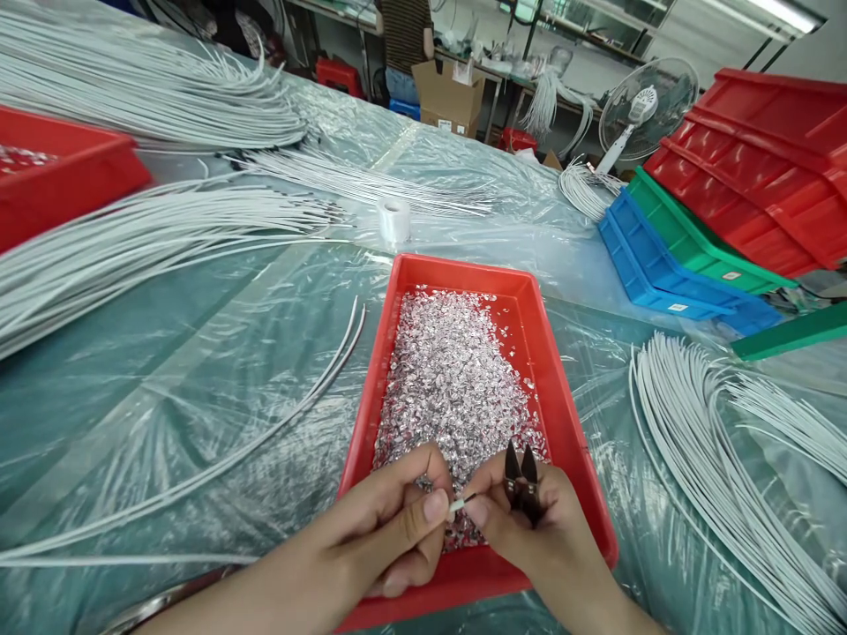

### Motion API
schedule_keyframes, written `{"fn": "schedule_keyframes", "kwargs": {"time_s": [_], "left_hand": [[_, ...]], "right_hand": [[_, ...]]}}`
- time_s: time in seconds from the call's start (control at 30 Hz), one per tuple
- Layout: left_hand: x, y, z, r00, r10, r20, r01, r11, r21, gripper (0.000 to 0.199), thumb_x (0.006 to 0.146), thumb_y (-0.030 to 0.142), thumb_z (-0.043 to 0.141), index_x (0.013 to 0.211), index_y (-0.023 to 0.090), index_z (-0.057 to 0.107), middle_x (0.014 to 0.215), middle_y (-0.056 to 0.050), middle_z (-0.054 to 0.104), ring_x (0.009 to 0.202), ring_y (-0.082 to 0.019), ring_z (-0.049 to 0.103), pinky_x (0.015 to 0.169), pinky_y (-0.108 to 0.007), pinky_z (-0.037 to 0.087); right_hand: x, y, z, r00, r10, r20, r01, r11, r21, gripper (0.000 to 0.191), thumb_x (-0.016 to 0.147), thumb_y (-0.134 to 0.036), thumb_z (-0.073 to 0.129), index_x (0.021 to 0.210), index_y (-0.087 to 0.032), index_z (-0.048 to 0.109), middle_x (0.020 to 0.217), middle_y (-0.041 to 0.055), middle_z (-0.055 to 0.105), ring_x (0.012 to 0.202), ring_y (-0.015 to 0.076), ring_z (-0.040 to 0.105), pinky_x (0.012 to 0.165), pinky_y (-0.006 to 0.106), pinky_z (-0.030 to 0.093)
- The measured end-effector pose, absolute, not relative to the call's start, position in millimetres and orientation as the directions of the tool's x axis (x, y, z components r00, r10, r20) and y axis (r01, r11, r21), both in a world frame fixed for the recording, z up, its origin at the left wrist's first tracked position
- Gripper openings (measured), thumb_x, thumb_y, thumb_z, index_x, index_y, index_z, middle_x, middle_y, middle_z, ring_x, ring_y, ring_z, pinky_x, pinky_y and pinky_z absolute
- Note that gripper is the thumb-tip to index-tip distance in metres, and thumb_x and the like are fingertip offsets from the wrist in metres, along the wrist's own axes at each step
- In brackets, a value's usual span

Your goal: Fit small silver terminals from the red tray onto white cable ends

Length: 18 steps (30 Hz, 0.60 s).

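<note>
My left hand (390,529) is closed around a white cable (456,505), its short end sticking out between thumb and forefinger. At the dark tip of that cable, the thumb and forefinger of my right hand (549,520) come together. A small pair of black snips (522,476) is tucked in my right hand, its two pointed blades apart and facing away from me. Both hands are over the near end of a red tray (562,353). A thick layer of shiny silver foil scraps (456,379) lies in it.
Bundles of white cables lie left (198,220) and right (715,441) on the plastic-covered table (265,344). A clear tape roll (395,220) stands behind the tray. Stacked crates (747,176) and a fan (641,110) are at right. A person (405,44) is at the back.
</note>
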<state>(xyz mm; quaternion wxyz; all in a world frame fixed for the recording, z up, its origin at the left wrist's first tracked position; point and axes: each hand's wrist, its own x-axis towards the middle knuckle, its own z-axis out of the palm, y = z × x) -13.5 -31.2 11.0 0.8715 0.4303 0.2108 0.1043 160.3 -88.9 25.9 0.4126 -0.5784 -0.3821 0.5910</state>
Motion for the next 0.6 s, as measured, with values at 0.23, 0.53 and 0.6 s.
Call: {"fn": "schedule_keyframes", "kwargs": {"time_s": [0.23, 0.53, 0.6], "left_hand": [[-13.9, -28.2, 10.8, 0.887, 0.342, -0.31, 0.044, 0.606, 0.794, 0.025, 0.1, 0.043, 0.039, 0.086, 0.022, 0.04, 0.059, 0.009, 0.037, 0.049, -0.007, 0.021, 0.047, -0.022, 0.018], [-13.9, -26.7, 12.6, 0.899, 0.308, -0.311, 0.06, 0.617, 0.785, 0.026, 0.099, 0.043, 0.042, 0.085, 0.021, 0.041, 0.057, 0.01, 0.034, 0.046, -0.006, 0.018, 0.043, -0.02, 0.015], [-14.4, -26.5, 12.1, 0.902, 0.303, -0.308, 0.059, 0.62, 0.783, 0.027, 0.098, 0.044, 0.043, 0.085, 0.021, 0.042, 0.057, 0.01, 0.035, 0.047, -0.006, 0.018, 0.043, -0.019, 0.015]], "right_hand": [[160.9, -88.3, 27.9, -0.018, 0.93, -0.367, -0.044, -0.367, -0.929, 0.011, 0.078, -0.027, 0.064, 0.073, -0.018, 0.06, 0.052, -0.0101, 0.028, 0.049, 0.0091, 0.022, 0.048, 0.025, 0.018], [164.5, -87.7, 18.9, -0.09, 0.95, -0.298, -0.057, -0.304, -0.951, 0.008, 0.082, -0.023, 0.062, 0.075, -0.019, 0.06, 0.052, -0.0104, 0.026, 0.047, 0.0085, 0.021, 0.045, 0.023, 0.017], [164.9, -87.6, 19.6, -0.096, 0.949, -0.299, -0.053, -0.305, -0.951, 0.008, 0.082, -0.024, 0.063, 0.077, -0.019, 0.06, 0.053, -0.0103, 0.026, 0.048, 0.0085, 0.021, 0.045, 0.023, 0.017]]}}
